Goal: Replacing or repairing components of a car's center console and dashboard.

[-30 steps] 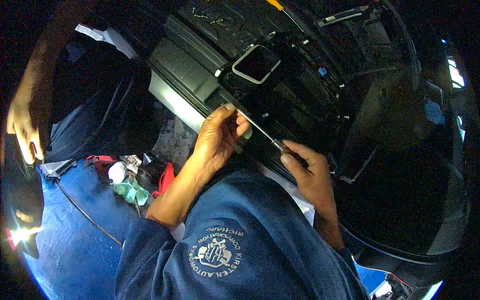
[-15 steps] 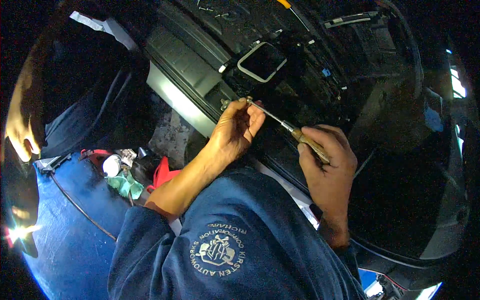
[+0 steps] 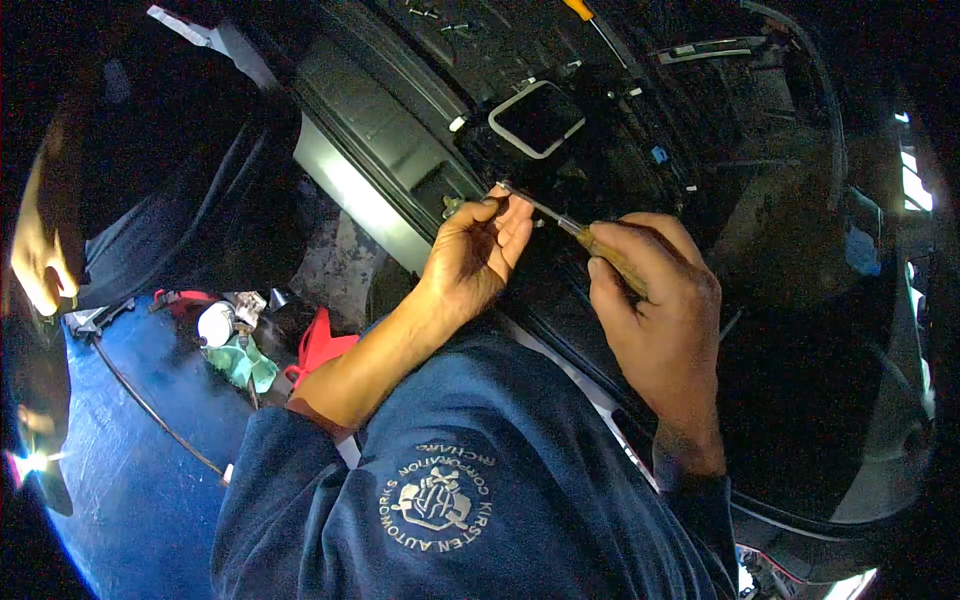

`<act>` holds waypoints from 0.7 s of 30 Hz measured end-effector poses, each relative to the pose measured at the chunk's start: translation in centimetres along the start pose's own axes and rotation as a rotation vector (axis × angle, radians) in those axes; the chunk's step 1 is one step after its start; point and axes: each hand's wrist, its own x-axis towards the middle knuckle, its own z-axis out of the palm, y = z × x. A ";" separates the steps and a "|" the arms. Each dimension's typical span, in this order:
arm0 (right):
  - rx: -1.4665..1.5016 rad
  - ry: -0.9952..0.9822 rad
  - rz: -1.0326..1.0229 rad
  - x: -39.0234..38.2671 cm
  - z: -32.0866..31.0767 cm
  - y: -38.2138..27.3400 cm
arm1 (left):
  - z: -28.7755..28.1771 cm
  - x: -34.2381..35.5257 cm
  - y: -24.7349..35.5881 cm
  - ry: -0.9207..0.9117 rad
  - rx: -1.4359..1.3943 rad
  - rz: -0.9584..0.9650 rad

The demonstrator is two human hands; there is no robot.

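A screwdriver with a worn tan handle and steel shaft is gripped in my right hand, pointing up and left. Its tip reaches the curled fingers of my left hand, which pinch at something small that I cannot make out. A small metal fitting shows just left of those fingers. Both hands are over a black car body panel with a pale, shiny edge, below a rectangular opening with a light rim.
Another person's hand hangs at the far left. A yellow-handled screwdriver and small bolts lie higher on the panel. Bottom left are a blue surface, a cable, a red object, a green cloth and a white round item.
Both my hands have moved up and to the right with the screwdriver. My right hand now covers more of the handle, and the tip is higher among my left fingers.
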 end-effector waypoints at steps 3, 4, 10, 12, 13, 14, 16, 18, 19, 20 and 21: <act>0.001 -0.011 -0.027 0.3 -0.3 0.0 | 0.6 0.0 -0.2 0.037 0.015 0.030; 0.017 -0.016 -0.024 0.5 -0.3 0.0 | 0.6 0.0 -0.2 0.036 0.014 0.033; -0.005 -0.033 -0.057 1.6 -0.4 -0.2 | 0.7 0.2 0.0 0.031 0.012 0.021; -0.011 -0.042 -0.048 2.0 -0.5 -0.2 | 0.2 0.4 0.2 -0.063 -0.106 -0.015; -0.019 -0.051 -0.063 2.3 -0.5 -0.2 | 0.2 0.4 0.2 -0.062 -0.106 -0.016; -0.028 -0.061 -0.079 2.5 -0.4 -0.2 | 0.1 0.4 0.3 -0.068 -0.094 -0.012; -0.011 -0.074 -0.077 2.8 -0.5 -0.1 | 0.1 0.5 0.1 -0.074 -0.084 -0.013; 0.009 -0.088 -0.080 3.1 -0.6 -0.1 | 0.2 0.5 0.1 -0.068 -0.086 -0.002; -0.005 -0.112 -0.072 3.3 -0.7 -0.2 | 0.2 0.4 0.1 -0.068 -0.086 0.001; -0.019 -0.136 -0.064 3.5 -0.7 -0.3 | 0.3 0.4 0.2 -0.057 -0.073 0.005; -0.019 -0.136 -0.063 3.7 -0.8 -0.4 | 0.3 0.3 0.2 -0.047 -0.059 0.006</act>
